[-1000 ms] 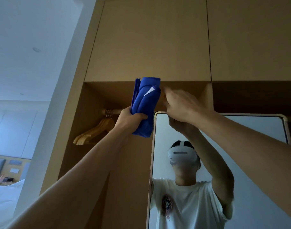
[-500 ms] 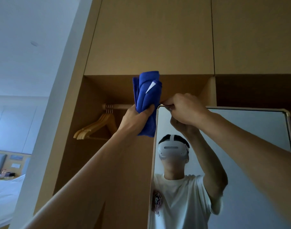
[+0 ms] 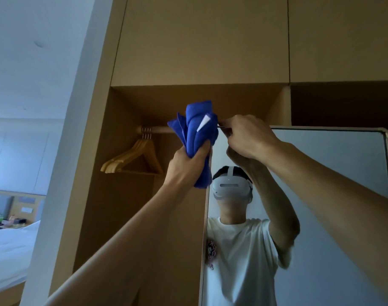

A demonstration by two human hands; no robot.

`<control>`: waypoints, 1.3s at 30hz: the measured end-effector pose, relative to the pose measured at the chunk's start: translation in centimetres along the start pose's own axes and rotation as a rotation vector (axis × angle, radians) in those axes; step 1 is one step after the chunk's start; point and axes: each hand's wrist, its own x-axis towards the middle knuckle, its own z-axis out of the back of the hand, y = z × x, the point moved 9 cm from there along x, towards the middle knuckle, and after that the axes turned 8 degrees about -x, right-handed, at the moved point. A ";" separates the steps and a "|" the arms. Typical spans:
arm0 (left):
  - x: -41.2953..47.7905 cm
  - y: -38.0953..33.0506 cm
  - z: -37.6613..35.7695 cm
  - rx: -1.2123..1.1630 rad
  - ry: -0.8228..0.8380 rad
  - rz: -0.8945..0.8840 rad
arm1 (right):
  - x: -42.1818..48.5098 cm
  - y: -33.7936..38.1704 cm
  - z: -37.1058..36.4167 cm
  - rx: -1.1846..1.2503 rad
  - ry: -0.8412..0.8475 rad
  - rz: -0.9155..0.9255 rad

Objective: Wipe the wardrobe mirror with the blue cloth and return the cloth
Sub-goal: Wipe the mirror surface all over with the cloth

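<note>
Wooden hangers [image 3: 131,159] hung on the rail [image 3: 157,129] at far left, untouched. Next along, the L hand [image 3: 186,171] had its fingers wrapped tight round the blue cloth [image 3: 196,138], which was bunched & upright with its white tag [image 3: 203,125] showing. That was the same grip as a sec ago. The cloth sat in front of the rail, just beside the top-left corner of the mirror [image 3: 332,173], not spread flat on the glass.

The R hand [image 3: 248,138] was the mover. A sec back it was up at the cabinet's lower edge, then it dropped to the mirror's corner. Now its fingers were curled & pinched, it seemed, on the frame's top edge, right by the cloth. What exactly lay btwn the fingertips couldn't be made out.

Prob. meaning: mirror steadied, cloth at the top corner, wiping barely begun if at all. Returning the cloth was all still to do.
</note>
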 end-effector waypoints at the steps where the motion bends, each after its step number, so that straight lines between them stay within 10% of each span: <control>1: 0.6 -0.8 -0.1 -0.001 -0.002 0.002 | -0.1 0.0 -0.1 -0.017 -0.013 0.009; 39: -14.6 8.7 -1.2 -0.066 0.093 0.131 | -13.1 7.5 -4.7 -0.129 -0.026 0.470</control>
